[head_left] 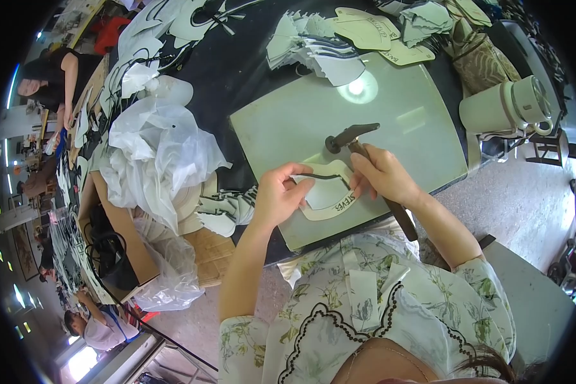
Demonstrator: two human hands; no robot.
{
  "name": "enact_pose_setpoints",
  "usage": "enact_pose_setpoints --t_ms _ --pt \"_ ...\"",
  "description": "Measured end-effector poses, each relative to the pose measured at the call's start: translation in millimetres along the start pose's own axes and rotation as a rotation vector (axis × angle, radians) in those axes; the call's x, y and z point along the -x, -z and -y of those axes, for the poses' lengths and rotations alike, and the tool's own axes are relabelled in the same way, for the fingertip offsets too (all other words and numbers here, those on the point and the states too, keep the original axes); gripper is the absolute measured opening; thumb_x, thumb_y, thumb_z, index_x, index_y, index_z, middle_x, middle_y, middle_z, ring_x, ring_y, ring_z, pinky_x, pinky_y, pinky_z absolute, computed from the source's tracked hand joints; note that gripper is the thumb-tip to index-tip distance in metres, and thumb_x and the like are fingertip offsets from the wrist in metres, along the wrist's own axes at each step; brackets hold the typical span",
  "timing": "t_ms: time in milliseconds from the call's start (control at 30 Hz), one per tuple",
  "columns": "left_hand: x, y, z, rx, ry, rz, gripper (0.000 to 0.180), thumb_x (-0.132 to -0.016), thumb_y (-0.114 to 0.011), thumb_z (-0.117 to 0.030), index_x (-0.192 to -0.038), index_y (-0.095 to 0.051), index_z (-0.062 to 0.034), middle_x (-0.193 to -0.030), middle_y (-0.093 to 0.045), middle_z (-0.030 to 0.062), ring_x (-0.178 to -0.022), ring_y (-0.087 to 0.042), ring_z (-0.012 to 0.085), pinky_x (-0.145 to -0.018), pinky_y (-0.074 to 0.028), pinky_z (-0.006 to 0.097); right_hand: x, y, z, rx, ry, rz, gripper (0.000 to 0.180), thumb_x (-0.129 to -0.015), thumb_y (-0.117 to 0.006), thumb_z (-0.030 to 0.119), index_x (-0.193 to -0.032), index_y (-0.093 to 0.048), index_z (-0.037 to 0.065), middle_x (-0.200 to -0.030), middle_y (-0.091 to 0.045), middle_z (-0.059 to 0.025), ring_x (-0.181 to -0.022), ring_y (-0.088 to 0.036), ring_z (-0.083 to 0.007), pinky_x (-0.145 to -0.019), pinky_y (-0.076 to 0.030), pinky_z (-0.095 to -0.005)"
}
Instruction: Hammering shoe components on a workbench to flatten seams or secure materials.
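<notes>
My left hand (280,194) pinches the left edge of a cream, ring-shaped flat piece (322,212) with dark lettering, which looks like a template. Within its outline lies a white panel (323,190) with a black strip along its upper edge. Wrapped in my right hand (387,174) is a hammer (400,221), its dark head pointing away from me and its handle slanting back toward my body. Fingertips of that same hand are at the right edge of the cream piece. Beneath both hands is a pale, smooth board (262,141).
Stacked white panels (323,54) and cream templates (368,29) lie beyond the board. A white jug (502,105) stands at the right. Crumpled plastic bags (157,150) and more black-edged pieces (224,208) are at the left. Other people sit farther left.
</notes>
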State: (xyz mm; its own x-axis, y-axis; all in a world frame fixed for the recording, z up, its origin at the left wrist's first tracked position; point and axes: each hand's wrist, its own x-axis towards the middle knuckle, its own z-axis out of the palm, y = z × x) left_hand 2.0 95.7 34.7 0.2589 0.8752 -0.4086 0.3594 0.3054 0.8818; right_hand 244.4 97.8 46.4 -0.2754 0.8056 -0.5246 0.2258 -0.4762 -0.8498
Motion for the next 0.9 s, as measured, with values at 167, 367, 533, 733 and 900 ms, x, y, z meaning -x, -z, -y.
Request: enact_pose_setpoints --t_ms 167,367,533,733,900 --pt "0 1 3 0.102 0.026 0.001 0.018 -0.087 -0.069 -0.008 -0.102 -0.068 0.003 -0.057 -0.06 -0.001 -0.049 -0.057 0.0038 -0.045 -0.042 0.019 1 -1 2 0.003 0.0 -0.003 0.032 -0.103 -0.048 0.027 -0.094 -0.052 -0.003 -0.076 -0.069 -0.0102 -0.062 -0.069 -0.0155 -0.045 -0.049 -0.0273" --pt "3 -8 -4 -0.045 0.029 -0.079 0.018 -0.086 -0.069 -0.008 -0.1 -0.068 0.0034 -0.056 -0.06 -0.0007 -0.048 -0.057 0.0046 -0.047 -0.044 0.02 1 -2 1 -0.011 -0.005 -0.017 0.032 -0.103 -0.048 0.027 -0.093 -0.053 -0.003 -0.075 -0.068 -0.0102 -0.061 -0.069 -0.0153 -0.046 -0.049 -0.0273" --pt "0 -3 2 0.028 0.039 -0.056 0.018 -0.085 -0.068 -0.008 -0.101 -0.068 0.0021 -0.054 -0.059 -0.0002 -0.047 -0.057 0.0054 -0.047 -0.043 0.021 1 -1 1 -0.009 -0.002 0.006 0.029 -0.104 -0.046 0.026 -0.097 -0.051 -0.002 -0.077 -0.068 -0.0093 -0.063 -0.068 -0.0131 -0.045 -0.047 -0.0235" --pt "0 4 5 0.107 0.001 0.032 0.019 -0.086 -0.068 -0.008 -0.103 -0.068 0.0013 -0.055 -0.06 0.0003 -0.048 -0.057 0.0047 -0.048 -0.043 0.021 1 -2 3 -0.002 -0.012 0.0 0.03 -0.104 -0.046 0.027 -0.097 -0.052 -0.002 -0.077 -0.069 -0.0091 -0.063 -0.068 -0.0129 -0.046 -0.046 -0.0235" --pt "1 4 5 0.109 -0.02 0.045 0.02 -0.087 -0.068 -0.007 -0.105 -0.067 0.002 -0.056 -0.061 0.0006 -0.049 -0.057 0.0042 -0.048 -0.044 0.02 0 -1 1 0.009 -0.01 0.004 0.029 -0.104 -0.046 0.027 -0.096 -0.051 -0.001 -0.077 -0.068 -0.0089 -0.063 -0.068 -0.0129 -0.046 -0.046 -0.0237"
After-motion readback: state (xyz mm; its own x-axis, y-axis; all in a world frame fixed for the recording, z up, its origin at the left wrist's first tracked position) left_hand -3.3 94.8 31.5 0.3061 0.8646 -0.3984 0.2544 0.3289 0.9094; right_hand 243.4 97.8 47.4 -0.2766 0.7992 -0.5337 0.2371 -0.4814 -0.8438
